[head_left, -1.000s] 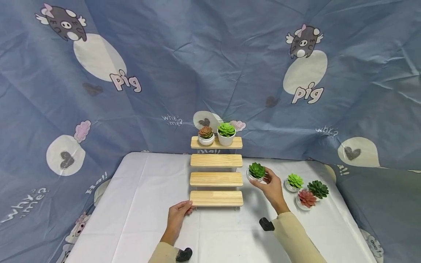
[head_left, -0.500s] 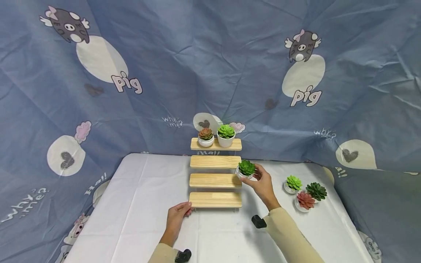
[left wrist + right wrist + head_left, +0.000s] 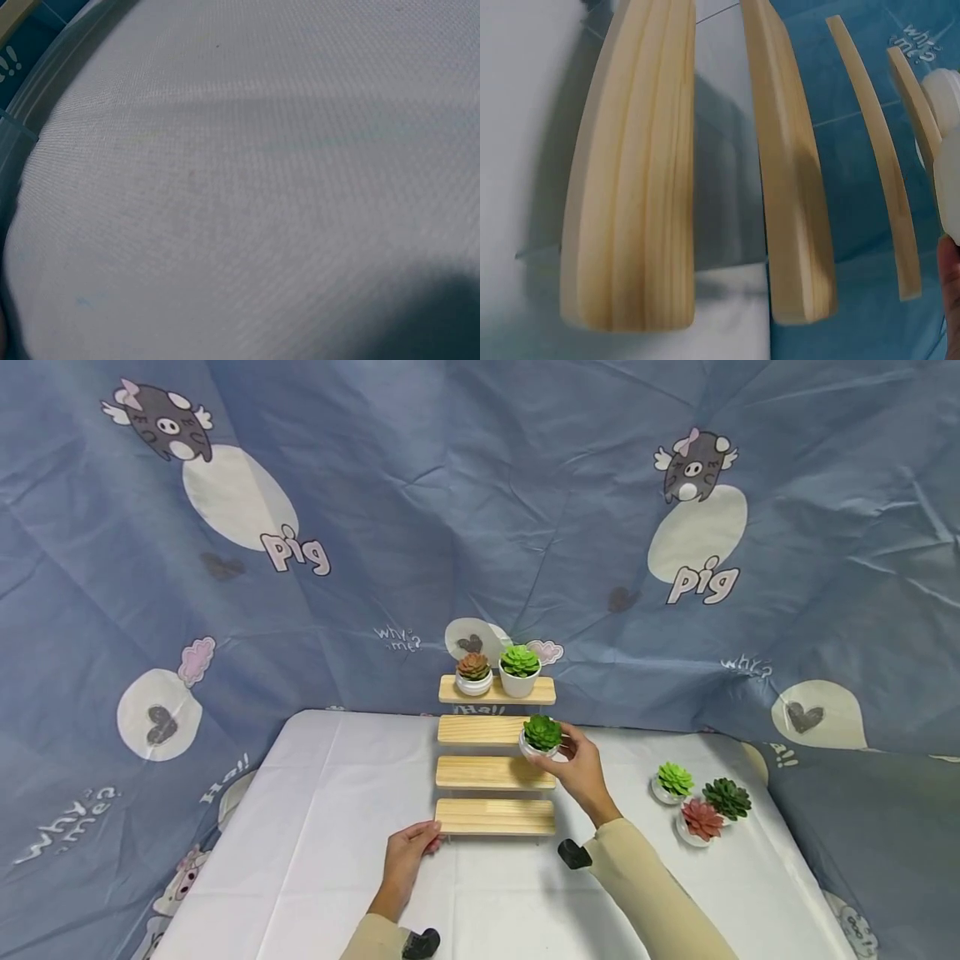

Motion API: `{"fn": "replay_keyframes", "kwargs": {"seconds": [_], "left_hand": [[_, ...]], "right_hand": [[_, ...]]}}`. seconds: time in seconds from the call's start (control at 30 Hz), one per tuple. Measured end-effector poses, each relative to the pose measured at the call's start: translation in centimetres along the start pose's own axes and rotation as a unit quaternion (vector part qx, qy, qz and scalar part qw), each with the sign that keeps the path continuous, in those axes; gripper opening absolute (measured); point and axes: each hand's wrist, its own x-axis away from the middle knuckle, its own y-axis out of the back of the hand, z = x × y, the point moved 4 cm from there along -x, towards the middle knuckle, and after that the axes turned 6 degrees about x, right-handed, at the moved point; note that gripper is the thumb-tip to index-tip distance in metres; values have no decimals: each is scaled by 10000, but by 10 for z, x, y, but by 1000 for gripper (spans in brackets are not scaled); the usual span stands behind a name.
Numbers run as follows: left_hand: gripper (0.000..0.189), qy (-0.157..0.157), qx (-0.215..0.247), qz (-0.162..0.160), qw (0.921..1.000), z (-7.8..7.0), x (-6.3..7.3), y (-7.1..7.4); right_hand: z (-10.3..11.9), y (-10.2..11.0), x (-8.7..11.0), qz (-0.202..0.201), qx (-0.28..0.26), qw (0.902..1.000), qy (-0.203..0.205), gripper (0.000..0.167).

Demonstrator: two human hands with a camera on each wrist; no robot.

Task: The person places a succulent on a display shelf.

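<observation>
At the far left of the frame, a blue fabric backdrop printed with grey pigs and white ovals [image 3: 56, 635] hangs behind a bench covered in white cloth [image 3: 322, 802]. Low and left of centre, the left hand [image 3: 408, 852] grips the left end of the lowest board of a four-tier pale wooden stand [image 3: 495, 817]. On the top tier, at mid-frame, sit an orange-brown artificial succulent in a rounded white pot [image 3: 473, 674] and, just right of it, a bright green one in a taller white pot [image 3: 519, 672]. Below these, the right hand [image 3: 583, 777] grasps a deep green succulent in a round white pot [image 3: 542, 737], upright at the right end of the second tier from the top; whether the pot touches the board cannot be told. On the bench at right-centre stand a lime-green succulent in a white pot [image 3: 673, 781], a dusty-red succulent in a white pot [image 3: 701, 822] and a dark green succulent [image 3: 727, 798], close together.
</observation>
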Motion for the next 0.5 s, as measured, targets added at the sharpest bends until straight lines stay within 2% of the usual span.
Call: {"fn": "replay_keyframes", "kwargs": {"seconds": [0.23, 0.33, 0.5], "left_hand": [[31, 47, 36, -54, 10000, 2, -1, 0], [30, -6, 76, 17, 10000, 0, 0, 1], [26, 107, 136, 158, 9997, -13, 7, -2]], "right_hand": [[7, -13, -9, 69, -83, 9999, -86, 66], [11, -20, -12, 86, -203, 9997, -84, 65], [14, -33, -17, 123, -283, 9995, -110, 64]]}}
